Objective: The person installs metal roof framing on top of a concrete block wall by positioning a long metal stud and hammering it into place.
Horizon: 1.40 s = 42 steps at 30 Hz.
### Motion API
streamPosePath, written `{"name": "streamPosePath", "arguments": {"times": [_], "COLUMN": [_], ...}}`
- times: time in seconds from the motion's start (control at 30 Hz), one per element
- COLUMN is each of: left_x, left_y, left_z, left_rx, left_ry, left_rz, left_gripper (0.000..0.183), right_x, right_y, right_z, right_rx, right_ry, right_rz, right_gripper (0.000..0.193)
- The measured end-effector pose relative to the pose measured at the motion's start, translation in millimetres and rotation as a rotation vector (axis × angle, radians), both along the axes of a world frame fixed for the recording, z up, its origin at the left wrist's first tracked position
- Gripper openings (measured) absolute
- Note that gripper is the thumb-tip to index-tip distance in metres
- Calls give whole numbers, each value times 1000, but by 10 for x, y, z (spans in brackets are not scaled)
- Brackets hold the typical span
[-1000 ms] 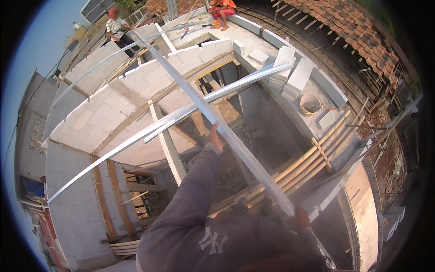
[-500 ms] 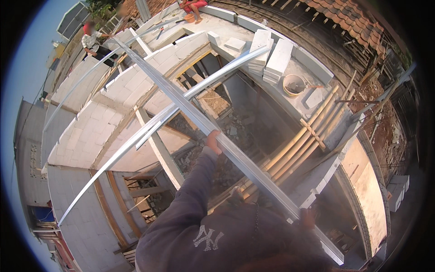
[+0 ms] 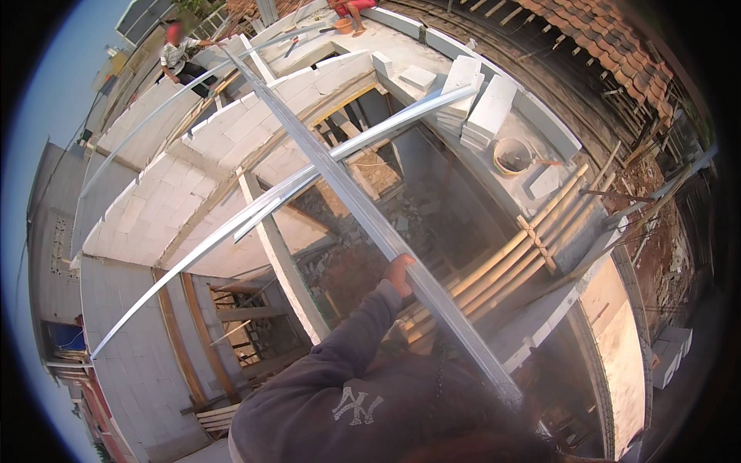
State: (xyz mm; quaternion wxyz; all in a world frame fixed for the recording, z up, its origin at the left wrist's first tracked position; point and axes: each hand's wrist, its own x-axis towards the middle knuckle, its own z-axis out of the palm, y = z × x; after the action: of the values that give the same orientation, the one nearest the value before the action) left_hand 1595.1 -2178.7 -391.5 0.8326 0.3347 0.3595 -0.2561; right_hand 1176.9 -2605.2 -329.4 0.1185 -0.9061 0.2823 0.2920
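Left hand (image 3: 400, 276) clasped round the long metal beam (image 3: 361, 208); right hand not made out. Beam spans above a second metal beam (image 3: 417, 113), far end by a co-worker (image 3: 179, 55); seemingly placed but unfixed, release outstanding.

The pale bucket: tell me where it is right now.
In the head view, the pale bucket is right of centre, on the concrete ledge, just below the white blocks and above the bamboo poles.
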Motion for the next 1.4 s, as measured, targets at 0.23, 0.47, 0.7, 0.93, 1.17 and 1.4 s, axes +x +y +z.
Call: {"name": "streamPosePath", "arguments": {"times": [0.23, 0.47, 0.7, 0.93, 1.17, 1.4], "left_x": [-201, -378, -656, -761, -736, -532], "left_y": [-68, -156, -313, -469, -647, -897], "left_z": [73, -24, 85, 155, 296, 82], "left_rx": [-36, 21, 16, 21, -49, -114], "left_ry": [30, 60, 89, 112, 87, -42], "left_rz": [30, 5, -17, -66, -143, -254], "left_gripper": [29, 27, 27, 28, 32, 29], "right_x": [-422, -1231, -1585, -1151, -812, -581], "right_y": [-96, -506, -554, -471, -368, -346], "right_z": [-188, -959, -688, -566, -298, -59], "right_rx": [-87, -52, -737, -267, -250, -254], "right_ry": [-84, -87, -300, -148, -175, -208], "right_rz": [47, 56, 761, 178, 107, 72], "right_gripper": [102, 90, 102, 101, 99, 98]}}
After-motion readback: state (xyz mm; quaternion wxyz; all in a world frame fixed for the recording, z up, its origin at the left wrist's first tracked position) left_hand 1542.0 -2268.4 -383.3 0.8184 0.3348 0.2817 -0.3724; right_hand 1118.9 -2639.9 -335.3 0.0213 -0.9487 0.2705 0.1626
